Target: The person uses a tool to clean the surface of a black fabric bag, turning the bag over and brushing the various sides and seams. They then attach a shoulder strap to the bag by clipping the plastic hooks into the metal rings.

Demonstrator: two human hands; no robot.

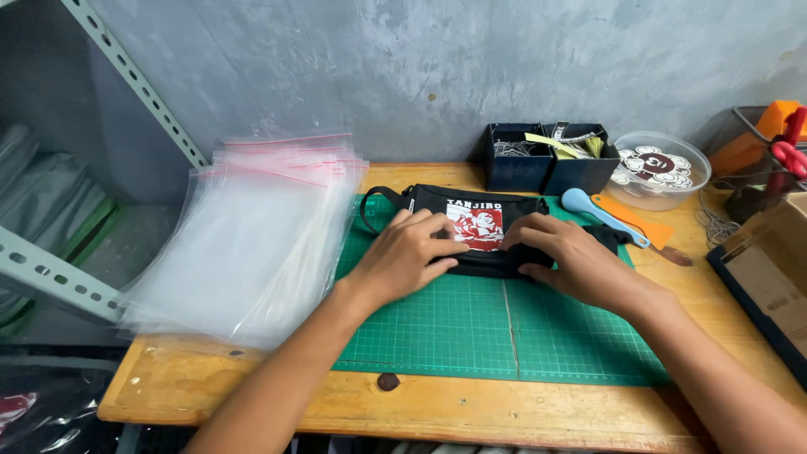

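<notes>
Wood formed the bench point(252, 395), with a green cutting mat point(471, 328) covering its middle. Clear zip bags point(252, 235) lay stacked at nine o'clock, overhanging the edge. On the mat's far part, toward twelve o'clock, sat a black pouch point(471, 220) with a red and white print. The left hand point(403, 256) pressed flat on its left half, fingers spread; the right hand point(572, 261) curled over its right end, gripping the fabric. Two dark boxes point(546, 168) and a clear tub point(660, 181) stood at one o'clock, a blue spoon point(601, 214) nearby.
</notes>
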